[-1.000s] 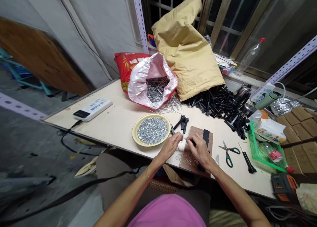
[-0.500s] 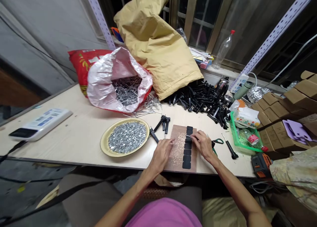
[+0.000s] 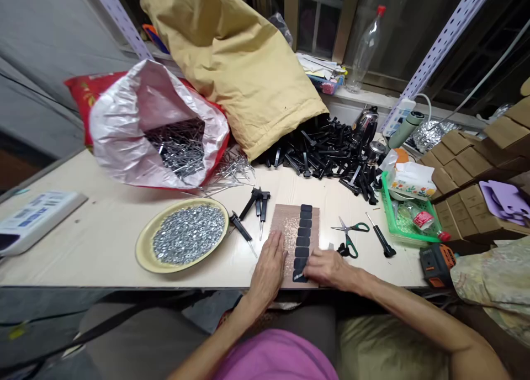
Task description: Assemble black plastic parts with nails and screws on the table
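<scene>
A brown board (image 3: 284,213) lies at the table's front edge. Down its right side runs a column of black rounded pads (image 3: 302,241). Worn light specks mark the board left of them. My left hand (image 3: 268,264) rests flat on the board's left part, fingers stretched out and close together. At the lowest pads is my right hand (image 3: 327,268), its fingers closed in a pinch. A small shiny metal piece (image 3: 298,276) shows at its fingertips, over the bottom pad; its exact kind is too small to tell.
Left stands a yellow dish (image 3: 143,253) of small metal pieces, with black-handled tools (image 3: 242,226) beside it. Behind are an opened red-and-white sack (image 3: 111,142) of metal rods and a paper sack (image 3: 248,76) by heaped black parts. Right are scissors (image 3: 348,231), a black-handled tool (image 3: 383,242) and a green basket (image 3: 389,220).
My right hand has moved from the upper pads down to the bottom of the column, uncovering the scissors. My left hand stays on the board. The camera view has shifted.
</scene>
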Tool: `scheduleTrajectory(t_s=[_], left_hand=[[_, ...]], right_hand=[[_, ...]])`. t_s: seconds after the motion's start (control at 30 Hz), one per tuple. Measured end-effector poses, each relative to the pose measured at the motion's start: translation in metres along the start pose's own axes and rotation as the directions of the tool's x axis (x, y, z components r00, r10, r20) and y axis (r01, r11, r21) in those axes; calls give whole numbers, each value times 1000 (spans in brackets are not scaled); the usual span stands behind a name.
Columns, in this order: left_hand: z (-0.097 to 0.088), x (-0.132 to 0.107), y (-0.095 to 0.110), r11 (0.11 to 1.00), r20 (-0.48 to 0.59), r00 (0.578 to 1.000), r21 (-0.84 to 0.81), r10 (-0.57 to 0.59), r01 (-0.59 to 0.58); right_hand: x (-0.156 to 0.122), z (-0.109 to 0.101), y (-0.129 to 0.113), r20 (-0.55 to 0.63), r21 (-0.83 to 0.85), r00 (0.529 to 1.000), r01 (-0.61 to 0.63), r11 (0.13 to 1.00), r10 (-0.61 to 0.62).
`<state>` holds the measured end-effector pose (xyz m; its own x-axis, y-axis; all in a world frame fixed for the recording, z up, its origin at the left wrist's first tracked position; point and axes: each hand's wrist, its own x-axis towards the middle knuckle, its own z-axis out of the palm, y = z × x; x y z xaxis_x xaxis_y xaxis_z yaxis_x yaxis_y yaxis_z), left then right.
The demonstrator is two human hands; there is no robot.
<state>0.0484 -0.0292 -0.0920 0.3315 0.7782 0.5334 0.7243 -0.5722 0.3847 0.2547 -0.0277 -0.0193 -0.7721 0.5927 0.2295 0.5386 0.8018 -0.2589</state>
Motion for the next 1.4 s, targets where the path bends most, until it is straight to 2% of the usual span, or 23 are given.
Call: scheduleTrajectory(t_s=[0.07,0.1,0.17,0.23,0.3,0.4,0.47,0.53,0.7,0.77,0.87,0.9,0.93,0.97,1.0,1.03,1.07,1.1,1.13,1.17,1.23,1.3,1.4], left_hand=[[0,-1,0,1000,6,1000,-2,-3,3],[0,-1,0,1000,10,1000,-3,-3,3],[0,-1,-1,1000,17,1000,-1,-3,3],[-1,-1,-1,1000,21,1000,11,1,-2],[-2,0,0,1000,28,1000,26,-6,5],[-4,1,2,999,51,998,31,-24,23],[-5,2,3,999,71,997,17,-32,31],[-6,2,2,999,91,995,4,-43,43],[-5,1,-1,999,87,995,-9,-40,41],[-3,2,-1,999,90,995,-24,-34,36],[-3,5,1,997,96,994,-48,-54,59],[-5,6,3,996,90,994,-58,-63,68],[-8,7,5,994,80,994,-73,-71,77],[-12,7,6,992,64,995,-92,-80,85],[-17,7,7,989,42,995,-114,-91,95],[-23,7,8,985,14,994,-136,-105,106],[-30,6,7,981,-18,992,-152,-125,121],[-37,5,6,978,-53,987,-157,-150,140],[-44,3,3,976,-84,981,-148,-174,160],[-50,2,-1,976,-103,975,-124,-194,181],[-62,1,-11,975,-86,971,-47,-222,218],[-70,0,-21,972,-20,972,25,-235,235],[-82,0,-31,968,28,968,39,-248,246]], right_hand=[[4,-6,18,-77,-3,982,-171,985,171],[8,-8,30,-143,-16,948,-290,957,285],[14,-11,49,-201,-37,916,-361,932,347],[14,-6,49,-159,-66,960,-244,968,231],[6,1,32,-71,-72,995,-69,995,64],[-5,6,4,-18,-44,999,31,999,-31],[-6,4,-1,-16,-19,1000,12,1000,-13],[-3,1,7,-14,4,999,-34,999,34],[10,-6,31,-97,4,948,-303,953,302],[10,-8,21,-46,43,965,-256,966,258],[0,-13,-21,31,239,978,-209,948,207],[-6,-14,-39,49,348,961,-271,897,271],[-12,-13,-57,96,480,922,-372,795,374],[-18,-11,-75,189,614,853,-490,619,487],[-25,-5,-91,354,717,753,-600,356,555],[-31,3,-104,560,732,633,-680,39,534],[-35,14,-113,713,674,517,-693,-258,473],[-37,27,-118,805,591,430,-639,-493,408],[-36,40,-119,868,493,375,-569,-658,326],[-33,54,-116,893,430,350,-475,-768,283],[-20,78,-102,875,436,352,-278,-856,332],[-5,95,-88,819,528,353,-157,-835,452],[9,102,-89,785,589,331,-138,-796,523]])
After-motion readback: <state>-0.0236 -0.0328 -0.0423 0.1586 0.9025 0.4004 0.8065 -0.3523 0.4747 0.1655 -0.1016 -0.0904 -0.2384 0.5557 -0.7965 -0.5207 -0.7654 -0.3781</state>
